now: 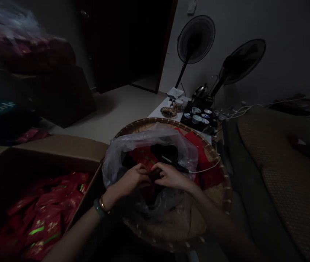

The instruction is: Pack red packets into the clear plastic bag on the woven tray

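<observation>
My left hand (134, 178), with bangles at the wrist, reaches over a clear plastic bag (155, 135) that lies open on a round woven tray (168, 238). Its fingers are curled in. Close beside it, my right hand (168, 175) is bent with thumb and fingers drawn together. Between the two sits a small dark item (154, 174) whose kind I cannot make out in the dim light. Just beyond the fingers, red packets (145, 154) and something black show inside the bag. A dark tool with a white cord (205, 170) lies beside my right hand.
To the left stands a cardboard box (62, 145) full of red packets (46, 218). Red cloth (198, 145) lies on the tray's right side. Beyond are teacups (197, 119), a kettle (201, 90) and two fans (196, 39). A woven-covered seat (288, 160) is at right.
</observation>
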Tool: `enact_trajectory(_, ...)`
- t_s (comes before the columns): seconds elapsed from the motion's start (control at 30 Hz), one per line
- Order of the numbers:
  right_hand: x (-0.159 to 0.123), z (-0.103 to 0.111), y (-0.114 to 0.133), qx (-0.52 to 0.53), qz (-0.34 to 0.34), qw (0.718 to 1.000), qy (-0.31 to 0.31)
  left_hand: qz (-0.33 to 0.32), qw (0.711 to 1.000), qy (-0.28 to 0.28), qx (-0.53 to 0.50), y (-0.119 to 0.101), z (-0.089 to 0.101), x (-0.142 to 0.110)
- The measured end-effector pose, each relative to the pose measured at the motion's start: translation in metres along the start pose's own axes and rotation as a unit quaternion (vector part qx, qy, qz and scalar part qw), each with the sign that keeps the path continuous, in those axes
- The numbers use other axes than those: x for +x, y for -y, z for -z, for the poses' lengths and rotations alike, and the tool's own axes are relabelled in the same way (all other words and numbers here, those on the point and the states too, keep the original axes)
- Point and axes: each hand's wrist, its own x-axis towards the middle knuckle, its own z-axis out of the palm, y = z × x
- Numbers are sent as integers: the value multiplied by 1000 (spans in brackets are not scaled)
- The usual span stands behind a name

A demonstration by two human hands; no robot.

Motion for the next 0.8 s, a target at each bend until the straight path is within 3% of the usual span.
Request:
enact_trajectory(0.2,-1,4,6,-87,43,994,41,-20,1000,-1,17,-2,-1,0)
enact_trajectory(0.33,-1,0,4,-117,69,990,34,-29,999,9,45,-5,0,2)
enact_trajectory(0.53,2,-12,-4,-116,49,992,-17,-18,998,8,59,-3,-4,1)
enact_trajectory(0.8,-10,-9,2,-64,65,996,12,-10,999,2,54,-1,-4,-3)
